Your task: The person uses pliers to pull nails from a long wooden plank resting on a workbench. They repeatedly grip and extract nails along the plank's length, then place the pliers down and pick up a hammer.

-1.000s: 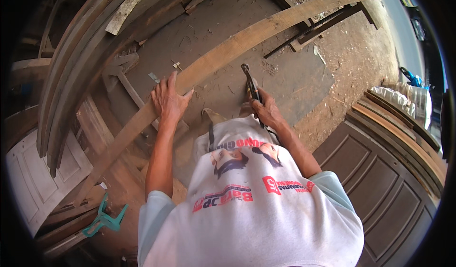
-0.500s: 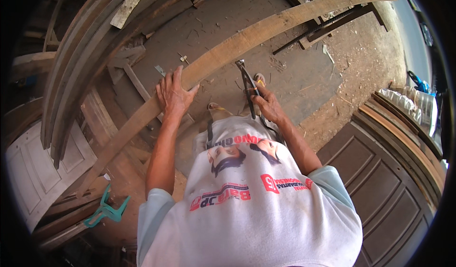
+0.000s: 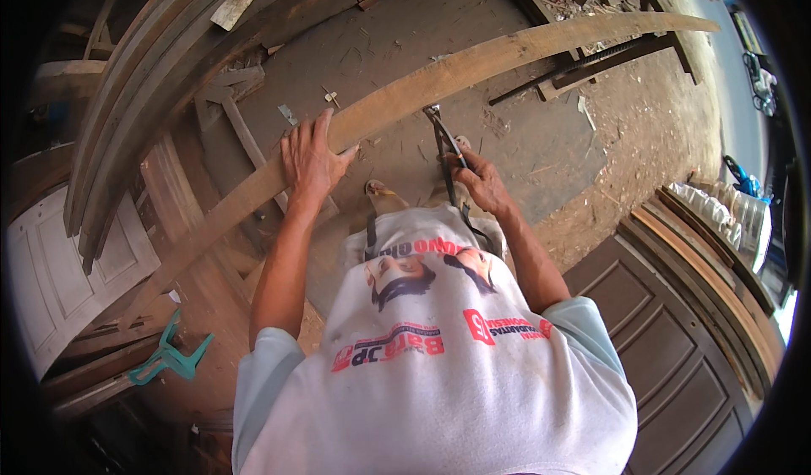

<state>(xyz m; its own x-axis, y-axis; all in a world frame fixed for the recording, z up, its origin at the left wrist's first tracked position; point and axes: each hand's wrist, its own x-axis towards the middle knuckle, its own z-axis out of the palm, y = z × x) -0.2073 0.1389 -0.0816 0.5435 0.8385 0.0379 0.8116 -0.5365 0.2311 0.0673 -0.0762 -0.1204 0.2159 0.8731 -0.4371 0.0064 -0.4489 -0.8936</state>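
A long curved wooden plank (image 3: 422, 82) runs slantwise in front of me, from the lower left to the upper right. My left hand (image 3: 314, 161) grips it left of the middle, fingers over its far side and thumb along the near edge. In my right hand (image 3: 481, 183) is a pair of dark metal pincers (image 3: 440, 130), held by the handles, which stand apart. Their jaws point away from me and lie close to the plank's near edge; whether they touch it I cannot tell.
Several curved boards (image 3: 144, 95) are stacked at the left, near a white panelled door (image 3: 84, 264). A green plastic piece (image 3: 173, 352) lies lower left. Dark wooden frame parts (image 3: 591, 69) sit under the plank's far right end. A brown panelled door (image 3: 650, 323) leans at the right.
The view has shifted slightly, so the surroundings sit a little differently in the picture. Both hands keep their hold, and the pincers stay by the plank's near edge.
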